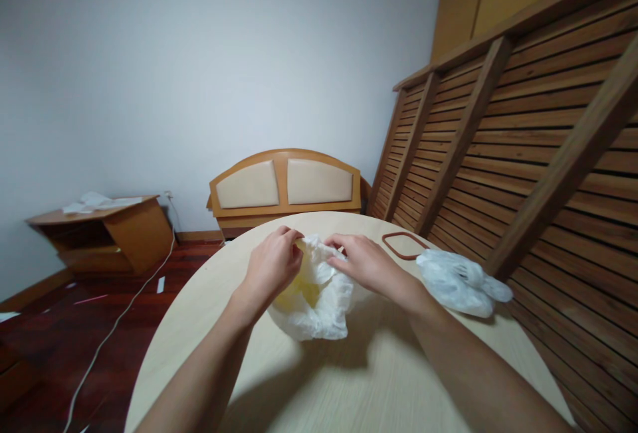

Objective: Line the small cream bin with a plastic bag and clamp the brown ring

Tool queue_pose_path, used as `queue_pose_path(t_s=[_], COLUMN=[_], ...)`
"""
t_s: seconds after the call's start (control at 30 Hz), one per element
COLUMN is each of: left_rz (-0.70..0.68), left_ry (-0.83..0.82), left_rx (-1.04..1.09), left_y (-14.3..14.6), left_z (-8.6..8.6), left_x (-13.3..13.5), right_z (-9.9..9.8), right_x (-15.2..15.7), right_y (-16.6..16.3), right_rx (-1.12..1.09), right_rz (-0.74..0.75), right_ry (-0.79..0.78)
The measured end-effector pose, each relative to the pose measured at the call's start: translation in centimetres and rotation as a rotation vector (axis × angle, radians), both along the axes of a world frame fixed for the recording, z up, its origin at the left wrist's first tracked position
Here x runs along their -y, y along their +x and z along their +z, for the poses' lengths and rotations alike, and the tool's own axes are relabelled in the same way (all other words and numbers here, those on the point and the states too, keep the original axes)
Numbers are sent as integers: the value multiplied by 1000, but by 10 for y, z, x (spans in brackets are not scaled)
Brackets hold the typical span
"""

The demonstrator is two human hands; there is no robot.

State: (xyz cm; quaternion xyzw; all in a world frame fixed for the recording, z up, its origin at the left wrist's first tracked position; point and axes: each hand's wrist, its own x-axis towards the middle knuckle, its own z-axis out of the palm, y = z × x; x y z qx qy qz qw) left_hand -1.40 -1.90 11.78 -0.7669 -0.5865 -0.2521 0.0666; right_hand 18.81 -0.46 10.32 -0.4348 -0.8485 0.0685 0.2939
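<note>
A white plastic bag (331,303) stands on the round pale table, its mouth partly spread. Something yellow shows through or inside it; what that is I cannot make out. My left hand (278,257) pinches the bag's rim at the left, fingers closed. On the opposite side, my right hand (356,257) grips the rim between thumb and fingers. Both hands are at the top of the bag, a short distance apart.
On the table's right lie a second whitish plastic bag (456,283), bunched up, and a brown rounded frame (403,246). Slatted wooden panels (458,154) lean along the right. Behind stands a headboard (284,180); a low cabinet (129,234) and white cable (122,313) are left.
</note>
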Motion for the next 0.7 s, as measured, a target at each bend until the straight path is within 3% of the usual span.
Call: queue_pose_path(t_s=[0.27, 0.7], left_rz=[-223, -26], left_ry=[77, 16], left_rx=[-74, -73], left_y=[5, 2], left_z=[1, -3], left_x=[5, -3], right_z=[5, 1], right_x=[1, 0], right_y=[-4, -3], right_rx=[9, -33], right_rz=[-41, -85], right_ry=[28, 140])
